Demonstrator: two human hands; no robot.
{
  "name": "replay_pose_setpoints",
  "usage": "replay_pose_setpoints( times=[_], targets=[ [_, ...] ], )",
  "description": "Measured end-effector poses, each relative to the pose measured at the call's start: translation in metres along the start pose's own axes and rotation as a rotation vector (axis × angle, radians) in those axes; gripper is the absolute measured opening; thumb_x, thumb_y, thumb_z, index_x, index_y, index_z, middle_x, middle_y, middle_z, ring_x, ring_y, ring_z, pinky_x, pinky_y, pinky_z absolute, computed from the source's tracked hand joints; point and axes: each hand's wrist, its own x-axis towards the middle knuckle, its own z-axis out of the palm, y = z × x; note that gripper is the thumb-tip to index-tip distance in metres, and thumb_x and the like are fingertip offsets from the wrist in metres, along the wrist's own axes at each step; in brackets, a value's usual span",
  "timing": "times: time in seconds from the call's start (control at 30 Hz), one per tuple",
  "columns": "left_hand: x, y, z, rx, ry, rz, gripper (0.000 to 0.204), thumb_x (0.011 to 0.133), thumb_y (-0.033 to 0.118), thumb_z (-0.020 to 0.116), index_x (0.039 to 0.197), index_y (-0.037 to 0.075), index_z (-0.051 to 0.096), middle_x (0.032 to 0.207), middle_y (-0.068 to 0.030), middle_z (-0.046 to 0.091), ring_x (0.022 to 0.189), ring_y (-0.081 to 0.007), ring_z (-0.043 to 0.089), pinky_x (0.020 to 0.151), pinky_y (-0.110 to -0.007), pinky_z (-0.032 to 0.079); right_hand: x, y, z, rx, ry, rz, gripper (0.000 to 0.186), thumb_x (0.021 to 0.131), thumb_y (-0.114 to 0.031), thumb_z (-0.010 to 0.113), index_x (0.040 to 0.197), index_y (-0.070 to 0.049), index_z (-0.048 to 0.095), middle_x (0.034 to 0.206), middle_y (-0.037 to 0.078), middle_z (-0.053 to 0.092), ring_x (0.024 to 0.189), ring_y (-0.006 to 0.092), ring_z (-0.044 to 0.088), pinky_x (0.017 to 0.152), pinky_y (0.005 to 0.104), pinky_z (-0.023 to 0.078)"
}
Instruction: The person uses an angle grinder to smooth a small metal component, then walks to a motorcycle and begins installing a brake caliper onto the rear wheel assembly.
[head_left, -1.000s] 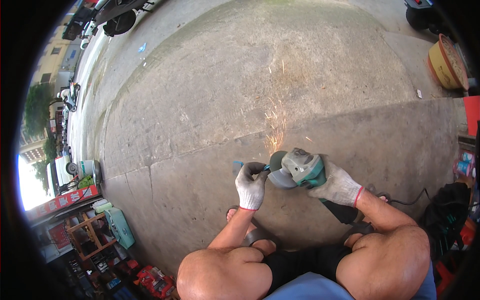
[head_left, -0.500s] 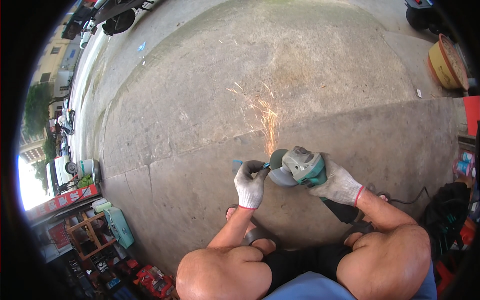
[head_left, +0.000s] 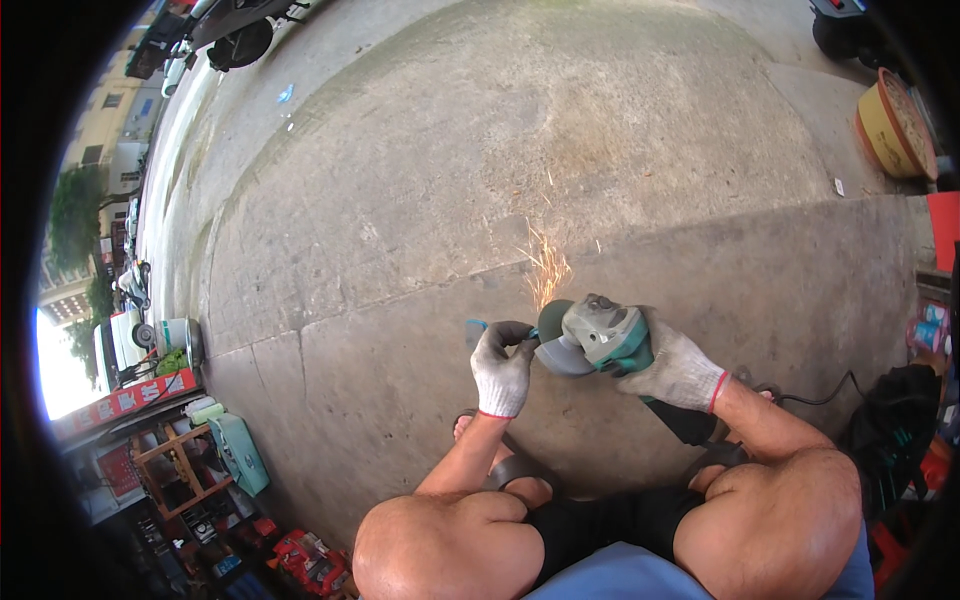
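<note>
Blue piece (head_left: pixel 481 324) partly inside left hand (head_left: pixel 501 370)

Concrete floor (head_left: pixel 400 200), blue scrap (head_left: pixel 285 94), yellow tub (head_left: pixel 876 128)

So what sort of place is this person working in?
Probably the open, street-side front of a workshop or hardware shop: a green-and-grey angle grinder throws orange sparks over grey concrete ground, a rectangular turquoise case sits among crowded goods at lower left, and a white van shows beyond.

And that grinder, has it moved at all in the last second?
No, not noticeably: against the seam in the concrete floor, the grinder stays in practically the same spot, gripped by the gloved right hand.
</note>
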Motion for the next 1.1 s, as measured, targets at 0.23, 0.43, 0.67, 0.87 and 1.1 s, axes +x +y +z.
replay_pose_setpoints(
  times=[0.23, 0.43, 0.67, 0.87, 1.1],
  targets=[
    [-0.001, -0.002, -0.003, -0.004, -0.007, -0.014, 0.017, 0.077, -0.001, 0.076, 0.091, -0.001, 0.068, 0.086, -0.0105, 0.071, 0.081, -0.0169, 0.067, 0.078, -0.031, 0.052, 0.0, -0.002, 0.001, -0.007, -0.002, -0.007, 0.08, 0.07, -0.027, 0.08, 0.134, -0.002, 0.041, 0.115, 0.026, 0.063, 0.11, 0.0428, 0.061, 0.092, 0.043, 0.052],
    [0.001, -0.002, -0.002, 0.036, -0.001, 0.034, 0.016, 0.076, -0.009, 0.071, 0.091, -0.003, 0.067, 0.086, -0.0087, 0.071, 0.081, -0.0142, 0.065, 0.078, -0.029, 0.052, 0.0, 0.012, 0.005, 0.028, 0.1, -0.072, 0.08, 0.07, -0.027, 0.08, 0.135, -0.002, 0.041, 0.114, 0.026, 0.064, 0.108, 0.0426, 0.062, 0.091, 0.0435, 0.052],
    [0.002, -0.005, -0.004, 0.052, 0.0, 0.063, 0.017, 0.076, -0.001, 0.076, 0.091, 0.0, 0.069, 0.086, -0.0101, 0.071, 0.081, -0.0188, 0.067, 0.077, -0.032, 0.052, 0.0, 0.0, 0.003, 0.016, 0.025, -0.001, 0.081, 0.07, -0.028, 0.079, 0.137, -0.003, 0.039, 0.111, 0.027, 0.065, 0.106, 0.0435, 0.063, 0.09, 0.0444, 0.052],
    [0.001, -0.002, -0.003, 0.115, -0.012, 0.088, 0.018, 0.075, -0.002, 0.075, 0.091, 0.001, 0.069, 0.086, -0.0104, 0.071, 0.08, -0.0201, 0.066, 0.077, -0.032, 0.052, 0.0, 0.001, 0.002, -0.102, 0.039, -0.004, 0.083, 0.072, -0.029, 0.077, 0.139, -0.004, 0.035, 0.109, 0.028, 0.065, 0.105, 0.0459, 0.062, 0.089, 0.0471, 0.052],
    [0.0, 0.0, -0.004, 0.049, -0.017, 0.052, 0.018, 0.076, -0.002, 0.076, 0.091, -0.001, 0.066, 0.087, -0.01, 0.071, 0.08, -0.0169, 0.065, 0.077, -0.03, 0.052, -0.002, 0.0, 0.002, -0.073, 0.052, -0.001, 0.082, 0.072, -0.027, 0.078, 0.139, -0.005, 0.036, 0.111, 0.027, 0.065, 0.105, 0.0448, 0.063, 0.089, 0.0467, 0.052]
  ],
)
